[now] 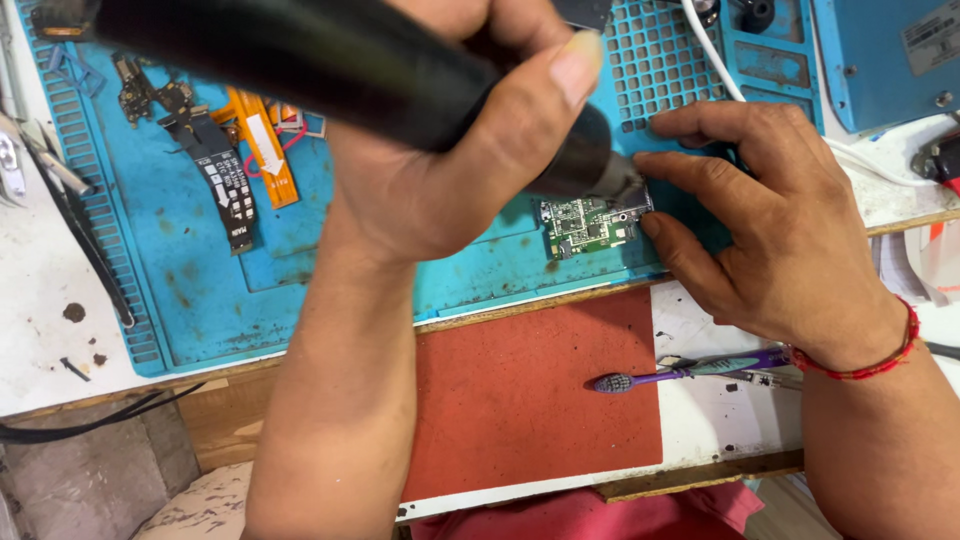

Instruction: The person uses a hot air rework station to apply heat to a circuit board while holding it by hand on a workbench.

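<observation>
My left hand [430, 170] grips a thick black hot-air tool [300, 50] that runs in from the upper left. Its dark metal nozzle [590, 165] points down at a small green circuit board [585, 225] lying on the blue work mat [200, 280]. My right hand [780, 230], with a red thread band on the wrist, rests on the mat to the right of the board. Its fingertips press against the board's right edge and pin it in place. The nozzle tip hides the board's upper edge.
Black and orange flex cables [225, 180] lie on the mat's left part. A purple toothbrush [660, 375] sits beside a red pad [530, 390] at the bench front. A blue box [890, 50] and a white cable [710, 60] are at the back right, and metal tools [40, 160] at the far left.
</observation>
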